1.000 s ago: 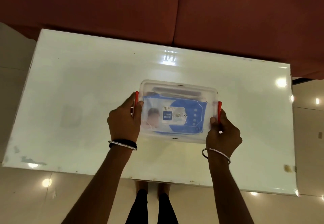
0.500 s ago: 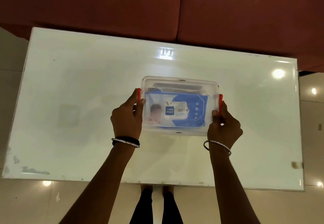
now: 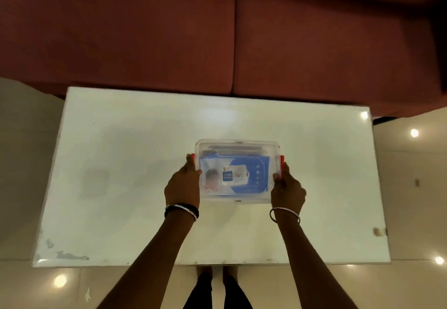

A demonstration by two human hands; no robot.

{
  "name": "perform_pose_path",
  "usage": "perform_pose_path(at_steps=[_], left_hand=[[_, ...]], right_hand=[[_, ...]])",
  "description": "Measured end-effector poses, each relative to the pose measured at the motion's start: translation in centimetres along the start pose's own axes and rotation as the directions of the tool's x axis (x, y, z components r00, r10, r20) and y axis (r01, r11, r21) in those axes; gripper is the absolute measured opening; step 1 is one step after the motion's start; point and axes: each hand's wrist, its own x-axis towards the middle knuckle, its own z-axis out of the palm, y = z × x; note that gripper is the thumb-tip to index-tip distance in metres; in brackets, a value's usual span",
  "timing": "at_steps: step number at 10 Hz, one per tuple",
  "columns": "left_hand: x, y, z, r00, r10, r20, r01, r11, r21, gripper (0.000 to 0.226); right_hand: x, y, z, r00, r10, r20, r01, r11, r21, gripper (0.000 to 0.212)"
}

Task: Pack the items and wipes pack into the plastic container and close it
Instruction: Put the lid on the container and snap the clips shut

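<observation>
A clear plastic container (image 3: 238,144) with its lid on rests in the middle of the white table (image 3: 121,163). Through the lid I see a blue and white wipes pack (image 3: 251,166) and some darker items behind it. A red latch (image 3: 192,157) sits on the left end and another red latch (image 3: 282,163) on the right end. My left hand (image 3: 182,187) grips the left end, thumb on the lid. On the opposite end my right hand (image 3: 287,191) holds the container the same way.
A dark red sofa (image 3: 217,30) runs along the far side of the table. Glossy pale floor tiles (image 3: 411,175) surround the table on the left, right and near side. My legs and feet (image 3: 217,289) show under the near table edge.
My view has pulled back and tilted up, so more sofa shows. Both hands stay on the container ends, and the container sits level on the table.
</observation>
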Motion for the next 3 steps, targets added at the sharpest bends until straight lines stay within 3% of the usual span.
perform_pose_path(at_steps=[1, 2, 3], left_hand=[[-0.8, 1.1, -2.3, 0.988, -0.007, 0.154, -0.009, 0.995, 0.101, 0.065], [-2.3, 1.8, -4.3, 0.963, 0.061, 0.263, -0.132, 0.956, 0.263, 0.070], [-2.9, 1.9, -7.1, 0.897, 0.091, 0.433, -0.222, 0.939, 0.263, 0.073]], right_hand=[[0.1, -2.0, -1.9, 0.977, 0.093, 0.190, -0.051, 0.976, -0.211, 0.059], [-0.6, -3.7, -3.7, 0.943, 0.125, 0.309, -0.024, 0.949, -0.313, 0.077], [-1.0, -6.2, -5.3, 0.925, 0.049, 0.378, 0.072, 0.951, -0.300, 0.084]])
